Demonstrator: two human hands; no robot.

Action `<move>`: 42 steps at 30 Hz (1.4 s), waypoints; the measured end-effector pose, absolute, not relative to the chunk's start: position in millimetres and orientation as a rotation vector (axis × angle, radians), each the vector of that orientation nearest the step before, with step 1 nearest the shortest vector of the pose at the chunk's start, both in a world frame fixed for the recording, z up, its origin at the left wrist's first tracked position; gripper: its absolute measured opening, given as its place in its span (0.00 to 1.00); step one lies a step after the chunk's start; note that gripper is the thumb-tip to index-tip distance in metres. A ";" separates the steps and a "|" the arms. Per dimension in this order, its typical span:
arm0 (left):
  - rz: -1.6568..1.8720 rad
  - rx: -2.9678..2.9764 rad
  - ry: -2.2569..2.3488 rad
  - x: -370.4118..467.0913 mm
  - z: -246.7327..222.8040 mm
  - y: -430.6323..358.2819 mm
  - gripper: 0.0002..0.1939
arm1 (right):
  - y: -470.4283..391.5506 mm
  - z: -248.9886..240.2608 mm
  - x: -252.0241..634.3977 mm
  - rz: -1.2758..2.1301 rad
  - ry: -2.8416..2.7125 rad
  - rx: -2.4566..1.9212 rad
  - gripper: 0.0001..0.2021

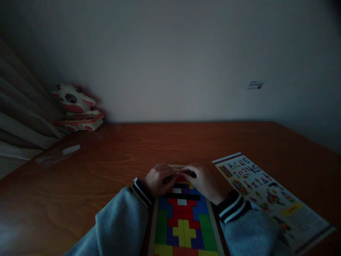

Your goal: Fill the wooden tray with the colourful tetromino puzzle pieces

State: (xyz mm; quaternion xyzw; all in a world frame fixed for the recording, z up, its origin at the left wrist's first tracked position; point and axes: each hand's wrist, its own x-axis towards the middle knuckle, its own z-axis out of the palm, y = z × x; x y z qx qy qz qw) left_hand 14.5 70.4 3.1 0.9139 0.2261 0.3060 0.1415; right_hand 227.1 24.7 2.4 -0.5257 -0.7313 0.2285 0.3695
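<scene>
A wooden puzzle board (151, 245) lies in front of me, filled with flat coloured blocks in red, blue, green, yellow, purple, white and black. My left hand (160, 179) rests over its far left corner, fingers curled and pinched together. From the right side, my right hand (201, 180) reaches over the same far end, also with thumb and fingers pinched. The fingertips of both hands meet near the far edge. A red block (181, 179) shows just below them. Whatever is between the fingertips is too small and dark to name.
A printed pattern sheet (262, 192) lies right of the board. At the back left stands a cow-shaped toy (77, 106), near a curtain (23, 106). A pale strip (71, 149) lies on the brown table (119, 156). Behind is a wall with a small label (255, 85).
</scene>
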 end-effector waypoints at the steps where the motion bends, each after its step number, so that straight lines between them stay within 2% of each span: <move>1: 0.880 2.637 0.685 14.5 2.5 70.9 0.09 | 25.1 1.8 228.0 0.494 -1.922 -1.370 0.07; 5: 0.880 2.622 0.782 13.3 -0.2 73.5 0.09 | 26.1 -1.4 233.9 0.345 -1.991 -1.451 0.07; 10: 0.891 2.616 0.804 13.2 -2.8 74.1 0.08 | 27.5 -9.2 240.0 0.418 -1.942 -1.446 0.13; 14: 0.917 2.640 0.862 5.7 -1.0 79.6 0.09 | 28.3 -5.9 241.5 0.557 -1.857 -1.389 0.11; 21: 0.744 2.781 0.818 -48.6 13.5 98.3 0.11 | 26.7 7.9 241.5 0.446 -1.787 -1.450 0.12; 27: 0.672 2.780 0.892 -91.5 13.7 100.5 0.28 | 28.9 4.3 243.3 0.413 -1.803 -1.475 0.13; 29: 0.656 2.781 0.890 -94.4 11.4 97.7 0.31 | 29.5 2.9 243.2 0.415 -1.811 -1.478 0.13; 36: 0.728 2.735 0.770 -79.2 6.3 88.7 0.14 | 29.7 1.9 242.9 0.419 -1.817 -1.491 0.12; 42: 0.749 2.796 0.767 -86.4 4.8 92.8 0.17 | 29.6 1.1 243.3 0.424 -1.811 -1.514 0.11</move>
